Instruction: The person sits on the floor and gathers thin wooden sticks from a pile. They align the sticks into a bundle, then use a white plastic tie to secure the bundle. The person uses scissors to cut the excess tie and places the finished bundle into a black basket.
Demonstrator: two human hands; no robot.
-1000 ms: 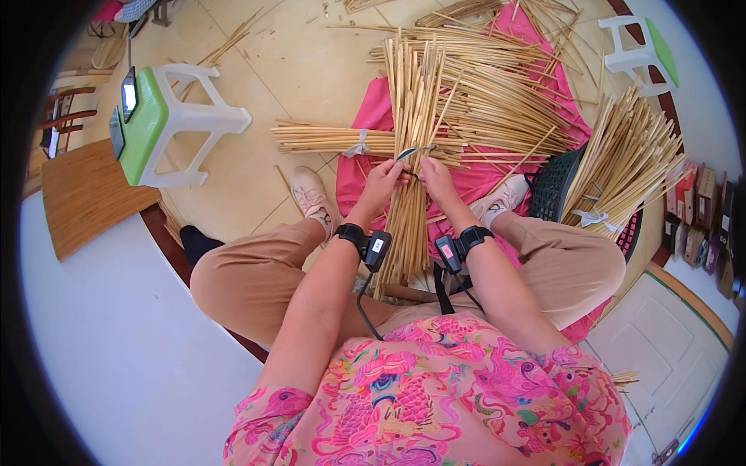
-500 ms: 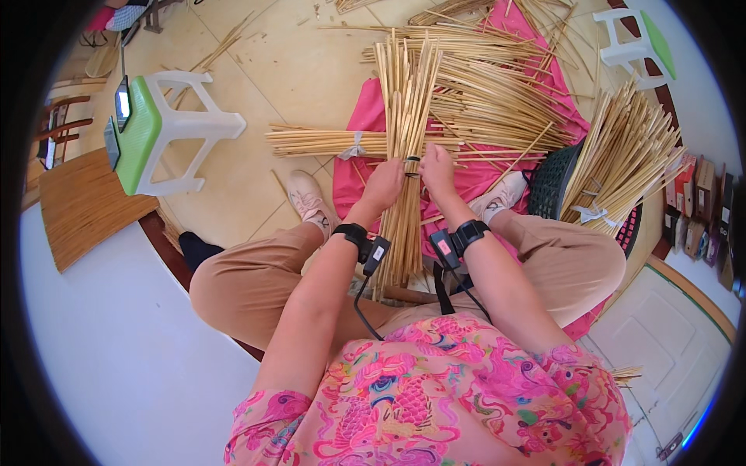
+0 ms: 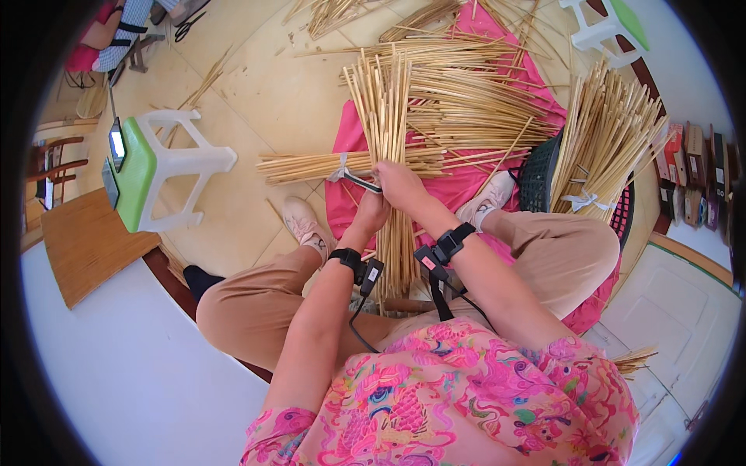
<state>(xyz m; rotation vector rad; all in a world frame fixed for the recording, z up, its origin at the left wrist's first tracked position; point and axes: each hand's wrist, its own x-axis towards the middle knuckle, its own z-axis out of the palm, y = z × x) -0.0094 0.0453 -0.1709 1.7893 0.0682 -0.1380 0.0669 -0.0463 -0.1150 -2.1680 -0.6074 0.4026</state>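
A long bundle of thin straw-coloured stalks (image 3: 386, 101) runs away from me between my knees, its near end between my legs. My right hand (image 3: 399, 186) lies over the bundle's middle, fingers pinched at a dark strip with a pale edge (image 3: 359, 182). My left hand (image 3: 372, 211) is closed just below, against the bundle's left side where the strip meets it; its fingertips are partly hidden. The strip sticks out to the left. Under the bundle crosses a second stalk bundle (image 3: 299, 168), tied with a greyish-white ribbon (image 3: 339, 166).
Many loose stalks (image 3: 474, 116) lie on a pink cloth (image 3: 342, 203) beyond my feet. To the right, a dark green basket (image 3: 538, 172) holds an upright bundle (image 3: 602, 147). A green-and-white stool (image 3: 140, 175) stands left, another (image 3: 602, 31) far right. A person (image 3: 101, 35) sits far left.
My hands were apart on either side of the bundle, at a dark tie. Now they are close together, the right one across the bundle, and the strip points left. The whole view has shifted slightly.
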